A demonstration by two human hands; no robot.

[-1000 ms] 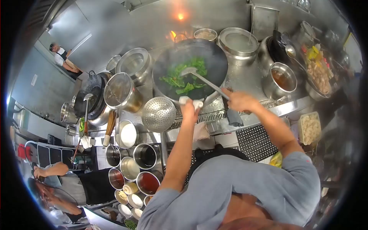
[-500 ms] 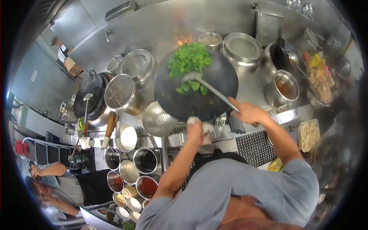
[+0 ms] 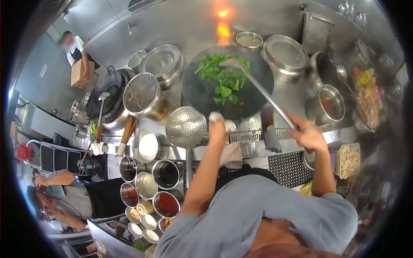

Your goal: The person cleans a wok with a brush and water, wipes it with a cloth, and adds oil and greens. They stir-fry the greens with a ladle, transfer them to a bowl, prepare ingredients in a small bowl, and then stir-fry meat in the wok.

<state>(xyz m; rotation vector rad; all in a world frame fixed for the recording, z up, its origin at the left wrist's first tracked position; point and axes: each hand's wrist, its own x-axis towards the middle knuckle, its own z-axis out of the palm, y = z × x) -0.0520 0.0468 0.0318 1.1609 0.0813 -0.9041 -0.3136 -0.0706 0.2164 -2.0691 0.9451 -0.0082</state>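
Leafy greens [image 3: 219, 77] lie in the far half of a dark wok [image 3: 195, 96]. My left hand [image 3: 218, 131] is closed around a folded white cloth [image 3: 216, 116] at the wok's near edge; the part of the wok under it is hidden. In my right hand [image 3: 309, 136] is the handle of a long metal ladle [image 3: 271, 101], which slants across the wok. Its bowl rests among the greens toward the far right. Behind the wok's far rim, an orange flame [image 3: 223, 31] rises.
A perforated strainer [image 3: 186, 127] sits left of the wok. Steel pots, one a broth pot [image 3: 325, 104], stand on both sides. Sauce containers [image 3: 166, 204] cluster at lower left. One person holds a cardboard box [image 3: 80, 73]; another person [image 3: 86, 195] stands at left.
The ladle's bowl has moved right and away from me through the greens, and my right hand has shifted right. The flame has grown taller. The person with the box shows more fully.
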